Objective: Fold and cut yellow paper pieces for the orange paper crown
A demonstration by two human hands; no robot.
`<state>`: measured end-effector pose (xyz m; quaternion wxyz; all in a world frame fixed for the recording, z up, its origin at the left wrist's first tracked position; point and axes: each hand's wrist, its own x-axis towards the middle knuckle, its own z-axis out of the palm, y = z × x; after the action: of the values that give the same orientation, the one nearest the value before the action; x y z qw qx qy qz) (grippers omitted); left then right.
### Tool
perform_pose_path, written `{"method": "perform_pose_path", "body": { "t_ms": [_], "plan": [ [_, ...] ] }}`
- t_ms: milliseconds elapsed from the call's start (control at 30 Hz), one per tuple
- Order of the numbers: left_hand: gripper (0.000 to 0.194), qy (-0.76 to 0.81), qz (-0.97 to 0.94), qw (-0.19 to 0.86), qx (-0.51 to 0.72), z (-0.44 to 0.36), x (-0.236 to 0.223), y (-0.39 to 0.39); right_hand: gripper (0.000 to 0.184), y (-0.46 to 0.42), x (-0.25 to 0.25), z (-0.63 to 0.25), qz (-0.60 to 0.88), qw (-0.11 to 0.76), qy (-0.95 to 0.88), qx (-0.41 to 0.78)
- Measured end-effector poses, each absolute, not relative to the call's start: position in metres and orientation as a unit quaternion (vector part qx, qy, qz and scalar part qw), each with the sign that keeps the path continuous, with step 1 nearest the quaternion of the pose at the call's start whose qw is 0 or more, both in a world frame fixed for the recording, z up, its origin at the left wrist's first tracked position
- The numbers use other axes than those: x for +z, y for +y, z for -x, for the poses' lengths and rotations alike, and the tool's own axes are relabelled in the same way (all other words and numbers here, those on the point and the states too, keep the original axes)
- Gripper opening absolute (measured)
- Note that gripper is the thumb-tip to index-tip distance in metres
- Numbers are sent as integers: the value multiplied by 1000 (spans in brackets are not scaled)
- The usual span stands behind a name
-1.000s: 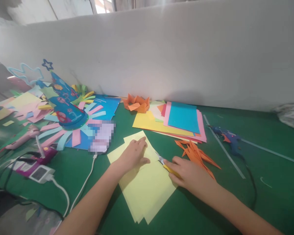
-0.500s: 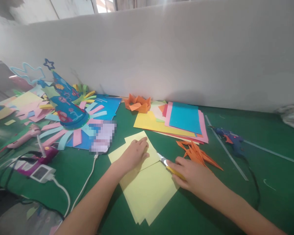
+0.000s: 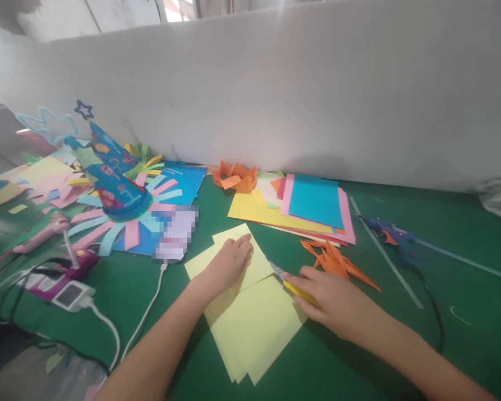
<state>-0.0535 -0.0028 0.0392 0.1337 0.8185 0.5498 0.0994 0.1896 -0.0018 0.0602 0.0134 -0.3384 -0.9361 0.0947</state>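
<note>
Pale yellow paper sheets (image 3: 254,334) lie overlapping at an angle on the green table. Across their upper part, my left hand (image 3: 230,264) rests flat, fingers stretched out over the paper. A yellow-handled utility knife (image 3: 301,293) is gripped in my right hand (image 3: 336,298), its blade at the right edge of the upper sheet. A dark slit runs from the blade leftwards toward my left hand, whose thumb is mostly hidden. Just beyond my right hand lies a spiky folded orange paper piece (image 3: 333,260).
Coloured paper (image 3: 313,197) is stacked behind, beside an orange folded paper ring (image 3: 234,177). A blue glue gun (image 3: 394,236) with a cord lies right. Left are decorated blue cone hats (image 3: 119,186), a charging phone (image 3: 175,234), a pink glue gun (image 3: 44,234) and a power strip (image 3: 62,284).
The knife has drawn slightly to the right, out to the paper's edge, and the slit in the sheet shows more clearly. My left hand stays pressed in place.
</note>
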Motion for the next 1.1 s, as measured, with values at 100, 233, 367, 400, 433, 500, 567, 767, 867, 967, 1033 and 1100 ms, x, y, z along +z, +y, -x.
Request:
{"method": "perform_pose_path", "body": {
  "t_ms": [100,233,367,400,433,500,567,767,867,967,1033,1100],
  "plan": [
    [20,549,-820,132,94,54,40,-3,36,-1,70,-190,354,0,-923,147],
    [42,550,-820,131,88,51,42,-6,35,6,85,-192,360,-18,-908,213],
    [75,558,-813,137,89,47,45,-9,33,16,90,-195,341,-2,-914,218],
    [71,562,-811,137,88,46,46,-10,33,17,91,-196,339,-3,-915,217],
    [64,564,-810,136,84,46,47,-10,33,17,91,-196,338,-5,-916,217],
    [51,565,-811,135,68,46,49,-11,32,16,91,-195,341,-11,-915,217],
    [43,560,-816,133,49,45,51,-11,33,11,88,-192,346,-23,-915,207],
    [57,560,-816,125,75,43,47,-11,39,-14,62,-178,337,-24,-936,95],
    [57,556,-820,114,72,43,46,-11,40,-20,54,-170,330,-9,-941,67],
    [57,557,-820,118,66,43,48,-11,40,-22,57,-163,341,-20,-937,67],
    [49,548,-827,113,62,43,51,-11,40,-24,62,-160,348,-33,-934,69],
    [38,530,-840,98,62,42,54,-10,40,-29,66,-157,352,-45,-932,71]
  ]
}}
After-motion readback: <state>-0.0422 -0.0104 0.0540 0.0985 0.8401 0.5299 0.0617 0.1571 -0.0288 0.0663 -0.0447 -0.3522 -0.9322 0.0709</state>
